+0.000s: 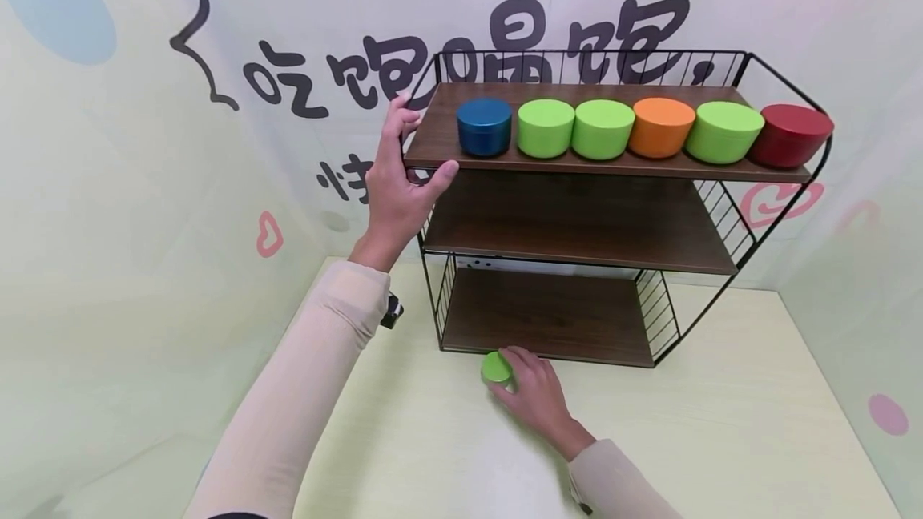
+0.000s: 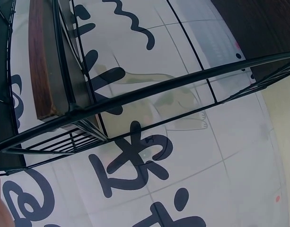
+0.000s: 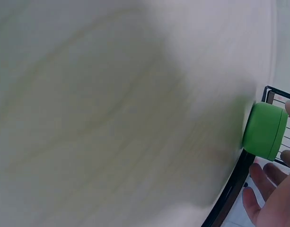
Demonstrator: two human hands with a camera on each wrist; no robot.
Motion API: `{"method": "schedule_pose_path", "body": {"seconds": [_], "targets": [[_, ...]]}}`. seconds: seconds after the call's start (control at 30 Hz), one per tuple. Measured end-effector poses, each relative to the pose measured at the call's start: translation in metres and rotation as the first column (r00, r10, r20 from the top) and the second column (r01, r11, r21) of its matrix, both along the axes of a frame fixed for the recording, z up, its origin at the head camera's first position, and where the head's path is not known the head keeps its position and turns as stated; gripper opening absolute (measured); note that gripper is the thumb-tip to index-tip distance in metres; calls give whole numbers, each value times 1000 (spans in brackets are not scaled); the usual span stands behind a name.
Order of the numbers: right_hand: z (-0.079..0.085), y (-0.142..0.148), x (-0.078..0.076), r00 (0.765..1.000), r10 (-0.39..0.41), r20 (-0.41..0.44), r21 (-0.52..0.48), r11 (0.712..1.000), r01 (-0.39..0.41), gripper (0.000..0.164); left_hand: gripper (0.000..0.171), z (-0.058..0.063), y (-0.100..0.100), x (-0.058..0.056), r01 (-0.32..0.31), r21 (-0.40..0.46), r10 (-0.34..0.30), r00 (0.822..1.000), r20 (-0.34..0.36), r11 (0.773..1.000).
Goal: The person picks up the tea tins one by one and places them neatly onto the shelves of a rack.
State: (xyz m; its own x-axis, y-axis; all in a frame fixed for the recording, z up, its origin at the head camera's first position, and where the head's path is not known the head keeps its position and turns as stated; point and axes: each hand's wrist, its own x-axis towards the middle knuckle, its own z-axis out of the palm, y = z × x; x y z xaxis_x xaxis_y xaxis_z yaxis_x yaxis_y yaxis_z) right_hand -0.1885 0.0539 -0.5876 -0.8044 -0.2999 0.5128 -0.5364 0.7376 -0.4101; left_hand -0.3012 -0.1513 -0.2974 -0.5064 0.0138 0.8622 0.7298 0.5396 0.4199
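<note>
A three-tier shelf rack (image 1: pixel 577 219) with brown boards and a black wire frame stands at the back of the table. My left hand (image 1: pixel 400 195) grips the left end of its top board, the thumb at the front edge and the fingers at the side. In the left wrist view only a sliver of that hand (image 2: pixel 3 203) shows. Just in front of the bottom board, my right hand (image 1: pixel 535 392) holds a small green round tin (image 1: pixel 496 368) between thumb and fingers. The same green tin (image 3: pixel 264 131) appears at the right edge of the right wrist view.
Along the top board stand a blue tin (image 1: pixel 485 128), several light green tins (image 1: pixel 546 130), an orange tin (image 1: pixel 659 129) and a dark red tin (image 1: pixel 789 136). A pale table (image 1: pixel 735 423) lies beneath. Behind hangs a printed white backdrop (image 1: pixel 288 6).
</note>
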Motion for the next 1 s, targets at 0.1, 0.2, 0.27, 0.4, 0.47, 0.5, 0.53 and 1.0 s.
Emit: {"method": "schedule_pose_path", "body": {"seconds": [0.1, 0.2, 0.27, 0.4, 0.47, 0.5, 0.53, 1.0], "targets": [[0, 0, -1, 999, 8, 35, -10, 1000, -8, 52, 70, 0, 1, 1, -14, -2, 14, 1000, 8, 1000], [-2, -1, -2, 998, 17, 56, -28, 999, -15, 50, 71, 1, 1, 1, -25, -10, 25, 1000, 11, 1000], [-2, 0, -2, 997, 20, 71, -35, 999, -17, 48, 71, 1, 1, 1, -24, -9, 24, 1000, 15, 1000], [-4, 0, -2, 998, 20, 67, -20, 1000, -19, 49, 68, 1, 2, 0, -13, -6, 13, 1000, 11, 1000], [-4, 1, -3, 998, 14, 57, -3, 1000, -14, 51, 67, 1, 1, 0, -10, -7, 10, 1000, 6, 1000], [-4, 1, -3, 999, 12, 53, 5, 1000, -13, 52, 67, 1, 1, 0, -9, -6, 9, 1000, 4, 1000], [-4, 1, -4, 999, 10, 52, 12, 1000, -11, 53, 66, 1, 1, 0, -10, -4, 10, 1000, 6, 1000], [-2, 0, -8, 998, 18, 56, 37, 999, -21, 54, 65, 1, -1, 0, -24, -18, 24, 1000, 11, 1000]]}}
